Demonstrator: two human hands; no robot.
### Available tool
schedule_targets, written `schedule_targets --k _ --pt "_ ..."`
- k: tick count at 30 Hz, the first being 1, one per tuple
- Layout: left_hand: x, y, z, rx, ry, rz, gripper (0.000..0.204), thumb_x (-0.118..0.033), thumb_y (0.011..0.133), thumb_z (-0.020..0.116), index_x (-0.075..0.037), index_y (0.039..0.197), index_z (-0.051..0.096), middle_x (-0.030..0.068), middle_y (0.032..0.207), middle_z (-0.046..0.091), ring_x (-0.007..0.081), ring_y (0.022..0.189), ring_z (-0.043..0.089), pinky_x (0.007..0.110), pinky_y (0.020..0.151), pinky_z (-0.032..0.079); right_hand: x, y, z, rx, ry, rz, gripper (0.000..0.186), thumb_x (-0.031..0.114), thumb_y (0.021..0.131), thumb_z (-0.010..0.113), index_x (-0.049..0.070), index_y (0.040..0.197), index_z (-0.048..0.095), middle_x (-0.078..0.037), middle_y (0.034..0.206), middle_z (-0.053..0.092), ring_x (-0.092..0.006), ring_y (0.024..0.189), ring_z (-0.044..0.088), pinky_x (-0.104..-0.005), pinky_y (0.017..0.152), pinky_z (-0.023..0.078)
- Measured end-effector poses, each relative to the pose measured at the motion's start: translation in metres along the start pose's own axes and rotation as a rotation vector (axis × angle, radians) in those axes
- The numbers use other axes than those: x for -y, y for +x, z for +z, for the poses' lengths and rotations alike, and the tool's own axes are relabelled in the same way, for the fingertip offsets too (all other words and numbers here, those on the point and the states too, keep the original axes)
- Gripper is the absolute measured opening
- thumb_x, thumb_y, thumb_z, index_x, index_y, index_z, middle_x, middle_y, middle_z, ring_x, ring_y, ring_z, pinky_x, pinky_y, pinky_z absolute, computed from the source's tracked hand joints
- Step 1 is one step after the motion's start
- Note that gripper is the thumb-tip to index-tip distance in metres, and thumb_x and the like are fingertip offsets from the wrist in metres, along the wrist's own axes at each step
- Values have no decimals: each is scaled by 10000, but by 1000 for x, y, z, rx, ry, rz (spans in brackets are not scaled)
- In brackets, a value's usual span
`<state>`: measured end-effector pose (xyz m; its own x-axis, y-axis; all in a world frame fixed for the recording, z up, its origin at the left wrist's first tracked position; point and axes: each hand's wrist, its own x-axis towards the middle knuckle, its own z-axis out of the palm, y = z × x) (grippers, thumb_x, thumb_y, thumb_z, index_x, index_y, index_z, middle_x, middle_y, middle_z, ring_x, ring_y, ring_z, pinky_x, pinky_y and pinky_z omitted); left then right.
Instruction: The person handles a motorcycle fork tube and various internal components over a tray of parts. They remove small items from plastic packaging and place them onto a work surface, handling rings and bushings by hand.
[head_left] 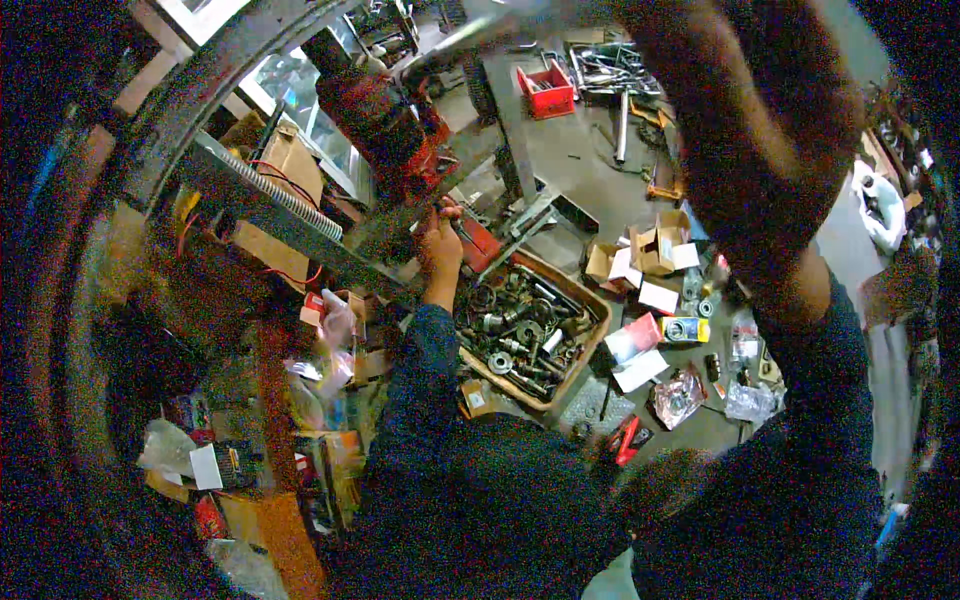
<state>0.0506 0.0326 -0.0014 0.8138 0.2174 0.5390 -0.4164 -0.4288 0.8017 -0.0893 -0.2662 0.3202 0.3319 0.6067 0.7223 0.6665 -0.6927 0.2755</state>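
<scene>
The left hand [440, 245], forearm stretched forward, curls its fingers beside a grimy red machine part [405, 135], rounded and dark-streaked; whether it grips anything I cannot tell. Near its wrist, a rectangular tray [583, 358] brims with dark metal parts [525, 335]; a red crate [548, 90] sits farther off. The right hand [770, 120] is raised, blurred close to the camera, its grip unreadable.

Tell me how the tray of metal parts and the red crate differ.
The tray is brownish, while the crate is red. The tray looks broad and larger in view; the crate looks smaller and boxier. The tray lies beside the left sleeve, heaped with metal parts; the crate sits near the top of the picture. Both are open-topped.
</scene>
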Motion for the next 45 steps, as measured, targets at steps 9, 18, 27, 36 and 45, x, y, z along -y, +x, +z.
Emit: schedule_targets --k 9,18,27,36,45 --pt "-18 0 20 -113 -162 94 213 -177 932 464 -81 900 652 146 877 668 323 829 631 410 732 479 53 -31 0 590 349 13 277 276 842 618 101 1056 616 -40 713 494 -194 589 513 -321 515 398" --pt "-7 -13 39 -28 194 76 291 -317 974 418 -157 900 649 76 880 673 295 804 630 400 720 475 16 -32 16 -433 440 300 307 161 817 695 4 1051 573 -110 926 650 -183 801 636 -272 664 508" --pt "37 25 -19 -147 116 127 226 -276 964 450 -109 986 602 103 868 680 310 761 641 405 689 491 92 -36 154 -99 939 689 283 200 826 706 14 1003 586 -26 652 536 -99 566 480 -260 513 387" --pt "-21 -1 10 -107 634 331 255 -186 927 487 -84 1123 613 169 940 668 339 753 641 404 673 519 67 6 238 375 1568 1192 415 455 923 524 57 888 639 -20 694 597 -101 526 474 -247 477 355" --pt "-11 -2 9 -89 239 201 184 -221 932 488 -123 917 643 79 881 684 285 777 649 406 703 508 60 10 254 281 1173 887 343 364 909 589 32 833 626 -42 625 582 -118 521 547 -289 480 449"
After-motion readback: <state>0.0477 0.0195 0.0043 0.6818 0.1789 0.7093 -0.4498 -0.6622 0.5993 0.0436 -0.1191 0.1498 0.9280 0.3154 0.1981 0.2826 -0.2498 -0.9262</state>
